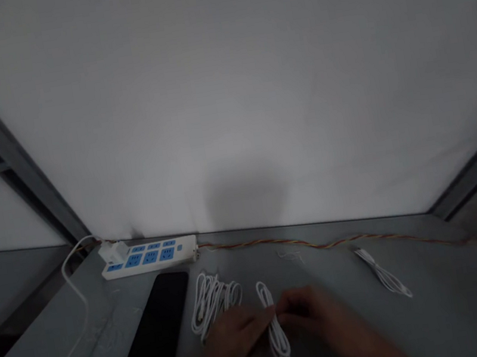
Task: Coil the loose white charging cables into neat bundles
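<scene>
Left hand [232,347]: clamped on our near white cable [279,342]
Right hand [310,313]: pinching it too — we're likely binding
Cable: next needs, we judge, steady loops

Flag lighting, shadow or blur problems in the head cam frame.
Head view: dim overall; soft dark shadow low on the pale wall; left hand and right hand dark, soft-edged; black flat device shows little surface detail; white coiled cable between the hands stands out.
</scene>
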Tool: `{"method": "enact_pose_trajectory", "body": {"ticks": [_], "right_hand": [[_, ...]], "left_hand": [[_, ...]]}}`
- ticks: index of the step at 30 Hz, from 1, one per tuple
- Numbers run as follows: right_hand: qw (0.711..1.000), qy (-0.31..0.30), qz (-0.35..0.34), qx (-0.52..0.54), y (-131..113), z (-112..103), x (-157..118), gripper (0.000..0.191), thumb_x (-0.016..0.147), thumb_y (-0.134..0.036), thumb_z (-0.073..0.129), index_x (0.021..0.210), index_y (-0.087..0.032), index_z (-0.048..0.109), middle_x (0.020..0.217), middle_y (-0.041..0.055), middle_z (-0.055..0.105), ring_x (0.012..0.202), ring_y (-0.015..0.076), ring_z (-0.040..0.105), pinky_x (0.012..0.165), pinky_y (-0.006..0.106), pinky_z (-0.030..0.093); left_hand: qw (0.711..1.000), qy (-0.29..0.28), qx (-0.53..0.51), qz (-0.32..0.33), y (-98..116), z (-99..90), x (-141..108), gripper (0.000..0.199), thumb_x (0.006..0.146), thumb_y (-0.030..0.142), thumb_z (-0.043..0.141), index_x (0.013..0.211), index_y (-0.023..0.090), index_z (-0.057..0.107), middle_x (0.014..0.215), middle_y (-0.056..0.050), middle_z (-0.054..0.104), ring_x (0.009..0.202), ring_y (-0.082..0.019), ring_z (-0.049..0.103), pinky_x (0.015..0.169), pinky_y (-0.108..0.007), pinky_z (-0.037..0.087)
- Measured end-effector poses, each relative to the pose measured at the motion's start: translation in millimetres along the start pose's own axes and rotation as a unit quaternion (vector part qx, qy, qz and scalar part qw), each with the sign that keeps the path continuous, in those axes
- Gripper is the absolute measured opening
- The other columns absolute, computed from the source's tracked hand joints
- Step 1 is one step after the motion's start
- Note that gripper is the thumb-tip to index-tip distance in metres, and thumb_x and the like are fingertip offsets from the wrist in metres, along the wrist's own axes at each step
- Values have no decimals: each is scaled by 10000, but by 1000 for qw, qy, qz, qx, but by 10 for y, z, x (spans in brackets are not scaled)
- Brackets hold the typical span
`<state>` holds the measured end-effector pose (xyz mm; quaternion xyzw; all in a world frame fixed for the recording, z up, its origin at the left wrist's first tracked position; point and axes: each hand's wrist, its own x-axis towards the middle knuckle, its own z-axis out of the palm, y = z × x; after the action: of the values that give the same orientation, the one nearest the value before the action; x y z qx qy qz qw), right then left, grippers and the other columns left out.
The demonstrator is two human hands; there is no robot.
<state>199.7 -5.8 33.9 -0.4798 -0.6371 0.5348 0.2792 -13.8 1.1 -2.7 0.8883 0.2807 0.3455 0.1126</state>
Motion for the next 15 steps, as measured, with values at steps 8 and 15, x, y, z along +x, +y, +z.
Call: {"method": "enact_pose_trajectory", "body": {"ticks": [8,15], "right_hand": [[1000,-1,14,0,17,13,-22,132,834,-293,621,765,-212,700,719,-22,693,728,171,609,665,262,419],[998,-15,-34,-43,-141,88,-32,194,853,-285,551,853,-260,743,753,-10,712,761,215,632,710,301,461]], "left_hand": [[997,45,54,22,42,-111,54,195,964,256,522,1109,257,654,1075,-45,721,1005,-192,667,876,-306,539],[976,10,-76,-204,164,-72,102,249,863,311,615,1098,241,661,833,-18,765,719,-194,714,655,-267,559]]}}
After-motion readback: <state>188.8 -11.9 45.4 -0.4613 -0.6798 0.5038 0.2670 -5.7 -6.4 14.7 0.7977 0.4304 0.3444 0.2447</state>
